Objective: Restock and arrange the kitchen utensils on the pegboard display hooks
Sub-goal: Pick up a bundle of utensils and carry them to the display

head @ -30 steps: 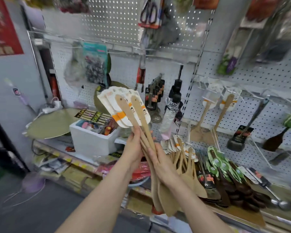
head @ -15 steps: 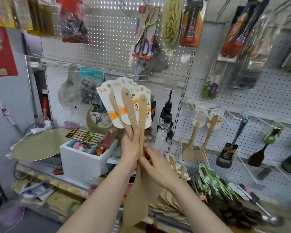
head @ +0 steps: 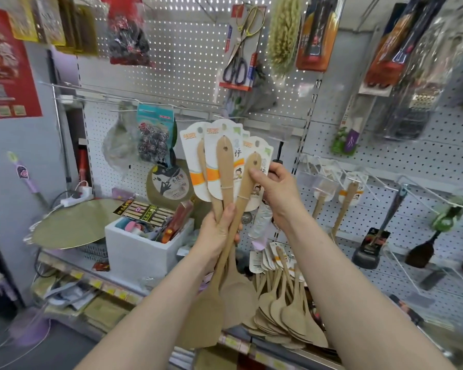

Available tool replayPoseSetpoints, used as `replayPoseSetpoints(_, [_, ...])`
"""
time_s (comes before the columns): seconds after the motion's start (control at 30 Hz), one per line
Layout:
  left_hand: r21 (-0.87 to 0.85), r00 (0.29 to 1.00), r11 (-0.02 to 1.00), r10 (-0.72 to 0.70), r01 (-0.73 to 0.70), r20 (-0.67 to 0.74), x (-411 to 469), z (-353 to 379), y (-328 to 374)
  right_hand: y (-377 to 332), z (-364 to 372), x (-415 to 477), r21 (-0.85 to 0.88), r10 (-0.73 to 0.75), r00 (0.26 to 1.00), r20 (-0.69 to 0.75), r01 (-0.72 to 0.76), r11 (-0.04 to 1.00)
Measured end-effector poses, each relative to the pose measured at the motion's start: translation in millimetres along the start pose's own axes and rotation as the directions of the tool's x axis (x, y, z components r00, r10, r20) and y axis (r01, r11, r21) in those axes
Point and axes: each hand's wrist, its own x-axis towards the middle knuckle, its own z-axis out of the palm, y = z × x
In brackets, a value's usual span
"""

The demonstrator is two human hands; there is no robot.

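Your left hand (head: 219,233) gripped the wooden spatulas (head: 225,169) upright, blades down; your right hand (head: 277,189) pinched the rightmost handle.

My left hand (head: 219,232) grips the spatulas (head: 224,166) low, near me; my right hand (head: 277,189), farther and higher, pinches one.

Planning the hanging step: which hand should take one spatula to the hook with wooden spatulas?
Right. The right hand pinches the rightmost spatula and is nearer that hook; the left hand grips the bundle.
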Motion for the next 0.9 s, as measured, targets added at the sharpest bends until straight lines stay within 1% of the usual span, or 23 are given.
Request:
replayPoseSetpoints(0.13, [-0.031,0.998,0.998,-0.046,0.048,0.051,-0.8,-4.0,-5.4,7.7,1.1,4.1,0.122,0.035,0.999,0.024,-0.037,0.992])
replayPoseSetpoints(0.2, [-0.012,0.996,0.998,-0.065,0.066,0.064,-2.2,-4.6,-10.5,11.3,1.3,3.1,0.157,0.052,0.998,0.041,-0.058,0.986])
replayPoseSetpoints(0.33, [0.097,0.998,0.995,-0.037,0.033,0.045,-2.0,-2.3,-17.7,17.3,-3.1,-3.7,0.233,0.064,0.998,-0.002,-0.062,0.97])
replayPoseSetpoints(0.47, [0.309,0.998,0.949,0.063,-0.07,0.031,4.5,3.0,-32.8,23.6,-21.6,-16.4,0.301,0.074,0.993,-0.096,-0.042,0.953])
replayPoseSetpoints(0.5, [0.333,0.996,0.939,0.075,-0.084,0.04,5.9,5.9,-38.5,25.3,-28.7,-20.6,0.316,0.074,0.99,-0.116,-0.034,0.948])
replayPoseSetpoints(0.67, [0.361,0.99,0.93,0.023,-0.071,0.136,-0.2,36.5,-61.0,37.8,-68.8,-37.9,0.413,0.138,0.976,-0.169,-0.057,0.909])
replayPoseSetpoints(0.83, [0.295,0.982,0.955,-0.065,0.011,0.175,0.7,66.4,-85.3,51.3,-110.3,-37.2,0.399,0.163,0.968,-0.192,-0.075,0.914])
replayPoseSetpoints(0.9, [0.266,0.982,0.963,-0.096,0.05,0.163,6.3,75.0,-89.6,58.1,-128.5,-27.8,0.373,0.174,0.967,-0.187,-0.094,0.923])
